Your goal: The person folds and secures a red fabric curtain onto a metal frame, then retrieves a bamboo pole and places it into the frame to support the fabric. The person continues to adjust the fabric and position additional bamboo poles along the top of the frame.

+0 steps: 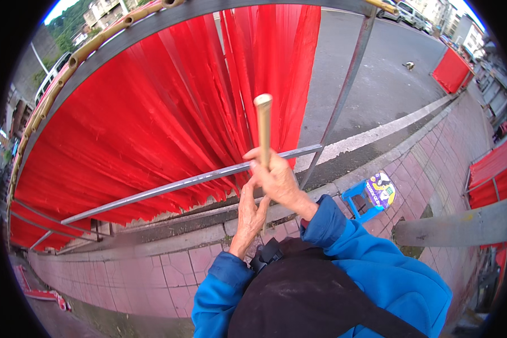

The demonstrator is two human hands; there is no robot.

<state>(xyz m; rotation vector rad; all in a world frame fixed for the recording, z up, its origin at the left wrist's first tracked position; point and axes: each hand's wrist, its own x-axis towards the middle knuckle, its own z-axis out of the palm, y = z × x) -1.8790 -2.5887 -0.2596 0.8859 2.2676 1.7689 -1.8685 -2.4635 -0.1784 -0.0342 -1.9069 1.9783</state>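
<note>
A light bamboo or wooden pole (264, 126) points up and away in front of me, its pale cut end toward the top of the view. My right hand (276, 177) is closed round the pole's lower part. My left hand (252, 208) is just below and to the left, fingers raised and partly bent near the pole; whether it touches the pole is hard to tell. Just behind the hands runs a grey metal crossbar (164, 190) of a frame. Beyond it hangs gathered red cloth (152, 114) with a ragged lower edge.
Bamboo poles (95, 42) lie along the frame's curved-looking top rail. A metal upright (342, 97) stands at the right. A blue stool with a printed seat (380, 190) is on the pink paving, near a grey post (456, 226). More red cloth (492, 173) hangs at far right.
</note>
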